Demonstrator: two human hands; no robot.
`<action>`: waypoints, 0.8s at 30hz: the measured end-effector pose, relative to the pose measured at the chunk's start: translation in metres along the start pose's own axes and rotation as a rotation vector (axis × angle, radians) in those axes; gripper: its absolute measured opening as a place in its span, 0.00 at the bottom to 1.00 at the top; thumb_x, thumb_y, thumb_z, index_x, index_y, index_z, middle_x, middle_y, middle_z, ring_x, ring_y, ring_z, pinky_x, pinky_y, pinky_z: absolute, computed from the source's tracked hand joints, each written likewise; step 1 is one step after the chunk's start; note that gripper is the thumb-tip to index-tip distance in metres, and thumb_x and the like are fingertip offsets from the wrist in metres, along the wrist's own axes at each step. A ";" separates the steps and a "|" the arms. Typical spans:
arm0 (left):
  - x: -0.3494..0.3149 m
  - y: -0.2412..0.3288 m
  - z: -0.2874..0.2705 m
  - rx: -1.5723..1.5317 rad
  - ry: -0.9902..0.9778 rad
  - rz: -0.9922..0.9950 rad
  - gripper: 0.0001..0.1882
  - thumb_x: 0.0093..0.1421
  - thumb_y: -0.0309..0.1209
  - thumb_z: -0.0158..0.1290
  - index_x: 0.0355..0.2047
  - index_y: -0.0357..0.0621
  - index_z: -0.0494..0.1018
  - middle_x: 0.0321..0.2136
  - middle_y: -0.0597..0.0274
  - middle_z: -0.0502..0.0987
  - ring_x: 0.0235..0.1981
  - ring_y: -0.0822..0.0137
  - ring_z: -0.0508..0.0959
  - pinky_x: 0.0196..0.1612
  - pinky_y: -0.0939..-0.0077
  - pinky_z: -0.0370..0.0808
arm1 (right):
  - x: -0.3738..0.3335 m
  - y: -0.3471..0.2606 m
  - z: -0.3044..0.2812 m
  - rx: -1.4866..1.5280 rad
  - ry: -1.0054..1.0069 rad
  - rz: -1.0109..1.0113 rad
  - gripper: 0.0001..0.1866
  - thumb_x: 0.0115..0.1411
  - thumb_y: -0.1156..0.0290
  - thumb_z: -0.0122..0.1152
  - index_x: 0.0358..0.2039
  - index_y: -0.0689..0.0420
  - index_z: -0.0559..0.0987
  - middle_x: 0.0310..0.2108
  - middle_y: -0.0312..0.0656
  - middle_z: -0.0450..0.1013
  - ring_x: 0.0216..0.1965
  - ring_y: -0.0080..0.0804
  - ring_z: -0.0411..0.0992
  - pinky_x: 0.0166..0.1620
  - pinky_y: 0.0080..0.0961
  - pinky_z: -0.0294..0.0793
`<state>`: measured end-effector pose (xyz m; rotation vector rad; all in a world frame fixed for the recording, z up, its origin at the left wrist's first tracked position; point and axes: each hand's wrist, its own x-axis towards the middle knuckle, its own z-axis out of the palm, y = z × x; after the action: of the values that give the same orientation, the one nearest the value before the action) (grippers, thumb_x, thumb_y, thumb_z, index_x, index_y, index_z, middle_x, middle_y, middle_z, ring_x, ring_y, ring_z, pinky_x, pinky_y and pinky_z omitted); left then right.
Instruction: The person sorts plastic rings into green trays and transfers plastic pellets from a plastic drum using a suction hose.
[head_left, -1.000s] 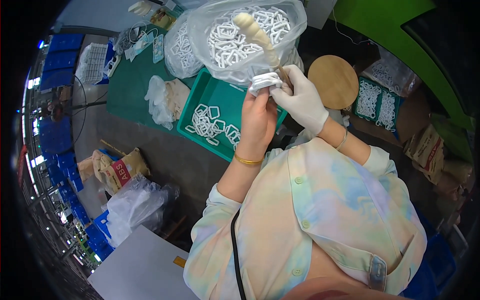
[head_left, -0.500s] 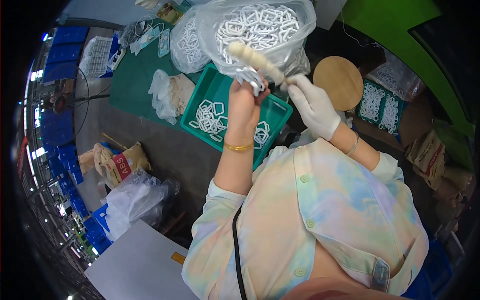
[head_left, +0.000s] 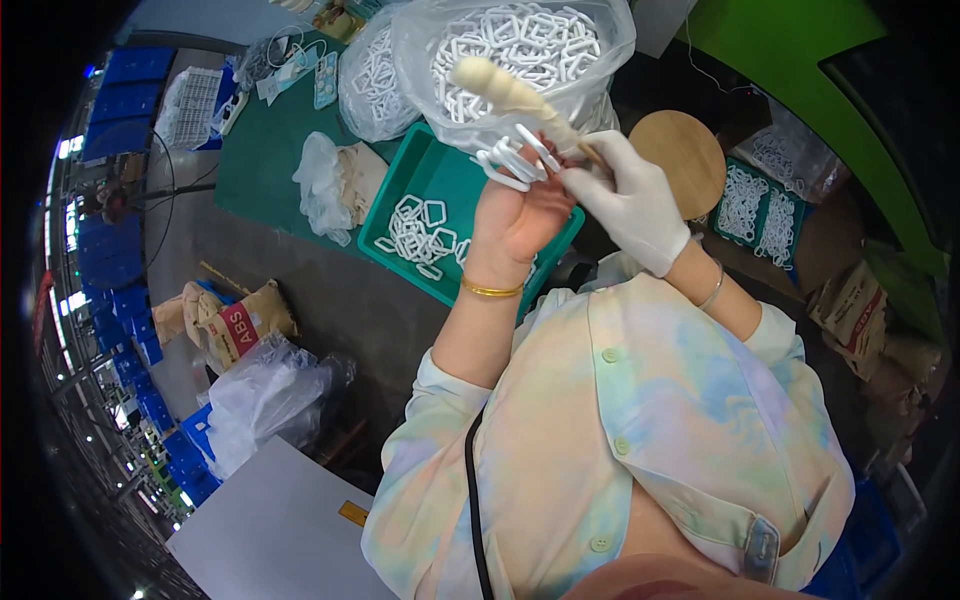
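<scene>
Several white plastic links [head_left: 513,163] are bunched in my bare left hand [head_left: 512,222], above a green tray [head_left: 425,160]. My right hand [head_left: 632,200], in a white glove, is closed close beside it, with thumb and fingers pinched near the links. A long, lumpy, cream-coloured rod [head_left: 510,93] slants over the tray's far side. Its thin brownish end runs to my gloved fingers; what kind of tool it is, I cannot tell. More loose links [head_left: 415,235] lie in the tray, partly hidden by my left forearm.
Beyond the tray stands a large clear bag [head_left: 610,40] full of white links, with a smaller filled bag [head_left: 375,85] beside it. A round wooden board [head_left: 680,165] and a divided green tray [head_left: 755,212] of links are to the right. Crumpled plastic [head_left: 325,190] lies left.
My left hand has shifted slightly right and turned, with its palm showing more. My gloved hand has moved in closer to the links, and the cream rod's far end has risen a little.
</scene>
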<state>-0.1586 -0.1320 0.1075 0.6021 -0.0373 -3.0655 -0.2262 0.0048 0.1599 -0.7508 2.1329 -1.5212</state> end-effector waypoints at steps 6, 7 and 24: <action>0.000 -0.007 0.012 -0.002 -0.074 0.040 0.14 0.66 0.26 0.45 0.50 0.36 0.68 0.48 0.53 0.74 0.48 0.60 0.74 0.55 0.64 0.71 | 0.019 0.008 0.007 -0.061 0.126 -0.017 0.14 0.56 0.69 0.64 0.39 0.60 0.71 0.24 0.32 0.67 0.25 0.14 0.60 0.30 0.13 0.65; 0.000 -0.004 0.011 -0.003 -0.072 0.043 0.14 0.66 0.26 0.45 0.50 0.36 0.68 0.48 0.53 0.74 0.48 0.60 0.74 0.55 0.64 0.71 | 0.022 0.013 0.005 0.009 0.214 -0.022 0.14 0.55 0.69 0.65 0.38 0.60 0.71 0.23 0.32 0.66 0.25 0.14 0.60 0.30 0.13 0.64; -0.007 0.009 0.011 0.098 -0.082 0.274 0.16 0.65 0.24 0.46 0.53 0.35 0.65 0.55 0.47 0.67 0.60 0.50 0.65 0.63 0.54 0.64 | 0.000 0.010 0.007 -0.145 -0.106 -0.141 0.08 0.65 0.68 0.49 0.37 0.60 0.71 0.24 0.48 0.69 0.26 0.39 0.72 0.31 0.30 0.69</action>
<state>-0.1563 -0.1404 0.1203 0.4324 -0.2510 -2.8324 -0.2233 0.0019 0.1484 -1.0282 2.1681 -1.3713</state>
